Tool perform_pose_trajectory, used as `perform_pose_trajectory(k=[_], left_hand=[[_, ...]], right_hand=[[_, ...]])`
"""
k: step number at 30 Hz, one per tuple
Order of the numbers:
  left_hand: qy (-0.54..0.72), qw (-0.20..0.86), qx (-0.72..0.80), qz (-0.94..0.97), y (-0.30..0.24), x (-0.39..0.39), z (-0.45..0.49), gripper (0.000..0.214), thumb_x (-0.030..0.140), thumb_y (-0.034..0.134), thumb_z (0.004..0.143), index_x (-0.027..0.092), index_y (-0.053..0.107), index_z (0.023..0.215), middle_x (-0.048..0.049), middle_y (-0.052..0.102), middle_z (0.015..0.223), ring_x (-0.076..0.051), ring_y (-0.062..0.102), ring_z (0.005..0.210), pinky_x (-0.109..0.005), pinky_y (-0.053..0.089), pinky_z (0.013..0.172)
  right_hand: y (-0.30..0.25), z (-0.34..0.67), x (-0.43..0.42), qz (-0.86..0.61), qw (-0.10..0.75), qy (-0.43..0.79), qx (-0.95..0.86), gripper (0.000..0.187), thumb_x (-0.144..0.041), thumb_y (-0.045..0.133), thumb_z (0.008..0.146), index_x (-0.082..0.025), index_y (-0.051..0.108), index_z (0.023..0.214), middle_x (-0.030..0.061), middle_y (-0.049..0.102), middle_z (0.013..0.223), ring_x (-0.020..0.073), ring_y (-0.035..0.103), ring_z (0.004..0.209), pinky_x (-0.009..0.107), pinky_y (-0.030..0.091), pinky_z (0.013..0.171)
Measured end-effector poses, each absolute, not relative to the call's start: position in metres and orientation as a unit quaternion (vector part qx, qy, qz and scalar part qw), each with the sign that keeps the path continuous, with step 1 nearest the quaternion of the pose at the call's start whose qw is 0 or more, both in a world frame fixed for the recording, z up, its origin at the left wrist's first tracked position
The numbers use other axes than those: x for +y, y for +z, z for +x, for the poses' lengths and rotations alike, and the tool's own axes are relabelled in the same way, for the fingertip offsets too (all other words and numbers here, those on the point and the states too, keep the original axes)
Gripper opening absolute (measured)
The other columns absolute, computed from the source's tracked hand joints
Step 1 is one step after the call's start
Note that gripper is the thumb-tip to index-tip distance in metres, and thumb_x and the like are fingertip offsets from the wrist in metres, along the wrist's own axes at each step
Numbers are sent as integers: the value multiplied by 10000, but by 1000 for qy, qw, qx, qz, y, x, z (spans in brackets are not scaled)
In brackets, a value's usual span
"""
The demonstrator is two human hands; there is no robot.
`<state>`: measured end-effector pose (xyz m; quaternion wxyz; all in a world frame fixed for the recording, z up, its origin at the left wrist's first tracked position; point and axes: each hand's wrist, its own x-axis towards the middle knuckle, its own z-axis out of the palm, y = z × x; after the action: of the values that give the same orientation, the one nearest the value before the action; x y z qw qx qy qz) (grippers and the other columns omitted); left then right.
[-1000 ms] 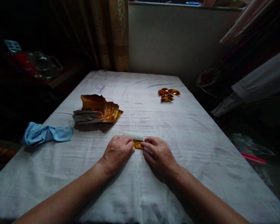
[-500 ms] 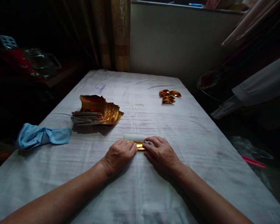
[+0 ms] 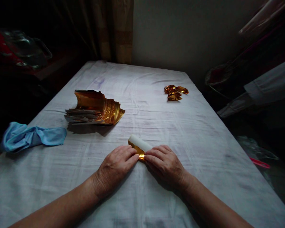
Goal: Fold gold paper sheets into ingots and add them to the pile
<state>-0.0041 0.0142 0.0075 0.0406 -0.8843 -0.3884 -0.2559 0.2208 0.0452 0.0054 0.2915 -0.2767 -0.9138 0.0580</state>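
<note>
A sheet of gold foil paper [image 3: 136, 147] lies on the white cloth between my hands, its white-backed far edge curled over in a roll. My left hand [image 3: 118, 161] presses the left part of its near edge with fingers together. On the right, my right hand [image 3: 165, 161] pinches the near edge, thumb and fingers closed on the paper. A narrow bright gold strip shows between my fingertips. Both hands hide parts of the sheet. Beyond my left hand stands a stack of gold foil papers [image 3: 95, 109], several sheets curved and fanned.
Several folded gold paper pieces [image 3: 174, 93] sit at the far right of the cloth-covered table [image 3: 142, 76]. A blue cloth [image 3: 33, 137] lies at the left edge. A glass jug [image 3: 26, 47] stands in the dark at the left. White fabric [image 3: 270, 82] hangs at the right.
The foil sheet has turned so its white roll slants down to the right. My left hand has shifted slightly left and nearer. The view has tipped downward.
</note>
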Motion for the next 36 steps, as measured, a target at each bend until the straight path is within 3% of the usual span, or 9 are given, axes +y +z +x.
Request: perform_pose_trajectory(k=[7, 16, 27, 32, 36], left_hand=[[-207, 18, -413, -887, 6, 3, -2, 313, 198, 412, 1025, 186, 643, 1235, -103, 658, 1198, -262, 600, 1150, -484, 504, 1018], [-187, 7, -417, -889, 5, 3, -2, 328, 177, 406, 1019, 201, 648, 1239, -92, 659, 1238, -262, 597, 1179, -485, 467, 1040], [-192, 9, -423, -885, 8, 4, -1, 307, 200, 419, 1020, 175, 640, 1233, -73, 685, 1228, -260, 606, 1174, -479, 433, 1047], [-198, 13, -425, -883, 6, 4, -1, 307, 191, 431, 1015, 178, 631, 1247, -70, 686, 1230, -256, 607, 1170, -472, 421, 1043], [-199, 7, -425, -883, 7, 5, -1, 312, 199, 425, 1017, 181, 625, 1256, -69, 682, 1239, -254, 606, 1170, -474, 416, 1047]], right_hand=[[0, 226, 47, -342, 298, 127, -882, 96, -242, 590, 968, -220, 683, 965, 35, 695, 922, 176, 593, 839, 332, 448, 785], [-1, 222, 48, -423, 273, 155, -850, 184, -295, 558, 986, -206, 660, 861, 32, 655, 876, 188, 569, 830, 349, 412, 788], [-1, 220, 47, -442, 222, 92, -864, 217, -276, 482, 1005, -198, 602, 842, 66, 639, 884, 219, 536, 826, 367, 407, 777], [2, 228, 49, -385, 260, 154, -872, 160, -150, 466, 973, -201, 615, 995, 60, 668, 995, 203, 582, 913, 355, 422, 823], [6, 233, 48, -355, 259, 196, -876, 249, -123, 546, 872, -206, 626, 1092, 72, 657, 1104, 219, 590, 1021, 384, 424, 907]])
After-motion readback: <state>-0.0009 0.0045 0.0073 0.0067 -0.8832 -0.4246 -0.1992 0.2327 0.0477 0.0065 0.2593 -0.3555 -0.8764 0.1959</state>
